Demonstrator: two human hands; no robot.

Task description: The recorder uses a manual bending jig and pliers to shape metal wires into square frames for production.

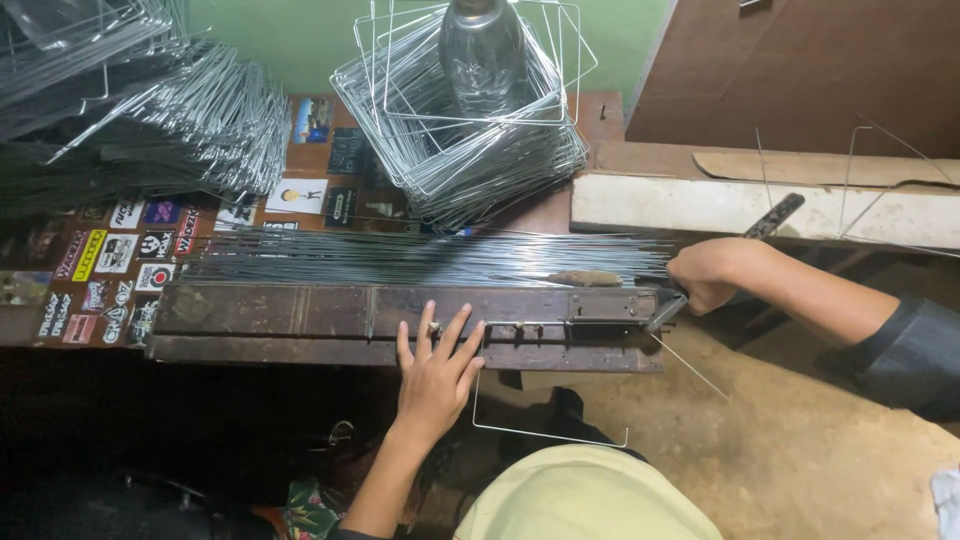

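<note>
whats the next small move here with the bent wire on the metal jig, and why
Probably swing the lever back and slide the bent wire off the jig. The wire already hangs below the jig's front edge with two corners formed, the left hand presses flat on the jig beside it, and the right hand grips the lever at the jig's right end. Finished frames are stacked behind.

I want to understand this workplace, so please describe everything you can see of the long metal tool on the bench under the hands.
The bending jig is a long, flat bar of dark, worn, rusty-looking metal, made of several plates joined end to end, lying level along the front edge of the bench. Small pegs stand near its middle. The left hand lies flat on it, pressing a thin bent wire that hangs off its front. The right hand grips the lever at its right end. Straight wire rods lie behind it.
</note>
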